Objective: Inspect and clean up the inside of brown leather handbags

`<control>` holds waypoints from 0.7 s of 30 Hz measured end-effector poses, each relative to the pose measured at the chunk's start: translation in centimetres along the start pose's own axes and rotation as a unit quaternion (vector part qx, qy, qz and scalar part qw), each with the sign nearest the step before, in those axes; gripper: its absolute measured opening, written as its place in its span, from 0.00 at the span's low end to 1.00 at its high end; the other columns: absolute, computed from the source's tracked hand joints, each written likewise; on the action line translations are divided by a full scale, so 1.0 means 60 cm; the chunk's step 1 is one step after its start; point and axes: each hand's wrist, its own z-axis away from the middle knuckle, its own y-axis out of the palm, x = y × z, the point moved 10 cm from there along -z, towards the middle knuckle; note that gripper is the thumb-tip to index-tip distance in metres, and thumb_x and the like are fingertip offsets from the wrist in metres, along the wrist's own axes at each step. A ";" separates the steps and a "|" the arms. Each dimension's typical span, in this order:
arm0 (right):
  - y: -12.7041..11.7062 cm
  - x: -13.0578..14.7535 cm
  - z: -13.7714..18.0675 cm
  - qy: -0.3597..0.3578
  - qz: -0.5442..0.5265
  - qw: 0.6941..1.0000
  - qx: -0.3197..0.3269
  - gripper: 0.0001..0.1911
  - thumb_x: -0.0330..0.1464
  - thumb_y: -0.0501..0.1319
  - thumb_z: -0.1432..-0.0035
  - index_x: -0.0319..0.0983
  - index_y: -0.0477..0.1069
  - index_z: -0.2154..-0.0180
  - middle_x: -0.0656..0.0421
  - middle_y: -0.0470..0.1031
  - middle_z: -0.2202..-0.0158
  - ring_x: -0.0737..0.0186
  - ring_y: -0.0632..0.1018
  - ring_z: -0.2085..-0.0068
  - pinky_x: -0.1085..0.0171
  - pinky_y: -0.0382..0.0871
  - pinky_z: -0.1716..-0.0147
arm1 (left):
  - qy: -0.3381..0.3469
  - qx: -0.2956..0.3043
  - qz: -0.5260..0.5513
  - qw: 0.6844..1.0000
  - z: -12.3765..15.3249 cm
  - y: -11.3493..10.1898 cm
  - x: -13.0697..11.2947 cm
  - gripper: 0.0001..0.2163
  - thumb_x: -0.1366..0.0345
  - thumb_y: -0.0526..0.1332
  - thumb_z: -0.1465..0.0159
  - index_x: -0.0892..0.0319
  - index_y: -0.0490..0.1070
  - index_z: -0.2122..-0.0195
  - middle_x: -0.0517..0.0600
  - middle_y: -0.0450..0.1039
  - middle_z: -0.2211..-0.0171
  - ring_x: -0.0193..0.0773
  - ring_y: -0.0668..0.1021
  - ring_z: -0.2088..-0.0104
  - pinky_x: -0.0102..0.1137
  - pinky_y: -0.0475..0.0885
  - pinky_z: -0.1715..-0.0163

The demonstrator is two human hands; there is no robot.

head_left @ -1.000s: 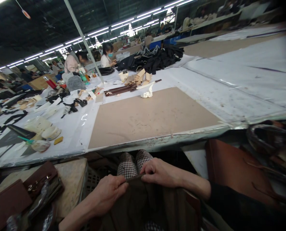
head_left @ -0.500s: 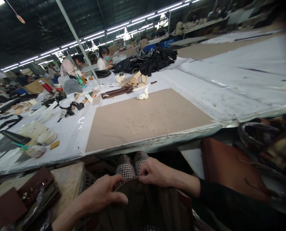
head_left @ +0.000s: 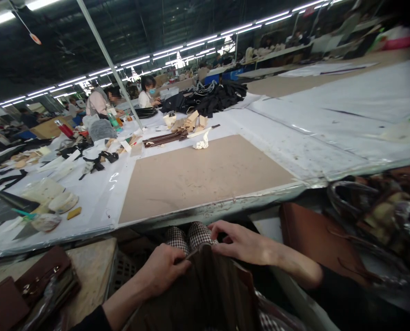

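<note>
Lower centre, my left hand (head_left: 167,266) pinches the dark brown cloth (head_left: 212,289); my right hand (head_left: 236,241), half-open, isn't gripping, so that edge could slip.

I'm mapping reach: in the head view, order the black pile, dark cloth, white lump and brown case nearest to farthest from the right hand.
1. Dark cloth, at the right hand.
2. Brown case, to its right.
3. White lump, ahead on the tan sheet.
4. Black pile, farther ahead.

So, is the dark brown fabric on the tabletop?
No, the dark brown fabric lies over the checked garment, on the near side of the table.
</note>
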 end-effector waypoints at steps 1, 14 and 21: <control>-0.011 0.002 0.024 0.017 -0.052 0.998 -0.011 0.16 0.40 0.65 0.40 0.42 0.73 0.51 0.53 0.74 0.47 0.50 0.75 0.46 0.57 0.71 0.49 | -0.008 -0.014 -0.011 1.000 0.005 -0.001 0.003 0.16 0.60 0.58 0.36 0.59 0.62 0.80 0.42 0.56 0.81 0.32 0.62 0.77 0.29 0.51 0.75; 0.013 -0.025 0.130 0.063 -0.197 0.978 -0.032 0.35 0.32 0.68 0.47 0.41 0.65 0.37 0.56 0.78 0.56 0.54 0.79 0.55 0.64 0.73 0.59 | 0.018 -0.001 -0.010 1.000 0.061 -0.061 -0.016 0.13 0.60 0.58 0.34 0.61 0.70 0.75 0.42 0.61 0.78 0.31 0.63 0.75 0.27 0.55 0.75; 0.040 -0.027 0.112 0.007 -0.132 0.991 0.016 0.30 0.31 0.65 0.43 0.41 0.68 0.39 0.54 0.76 0.47 0.52 0.77 0.48 0.59 0.72 0.49 | -0.024 0.132 0.027 0.991 0.098 -0.047 0.033 0.05 0.66 0.60 0.39 0.59 0.74 0.68 0.42 0.67 0.74 0.32 0.67 0.72 0.25 0.59 0.74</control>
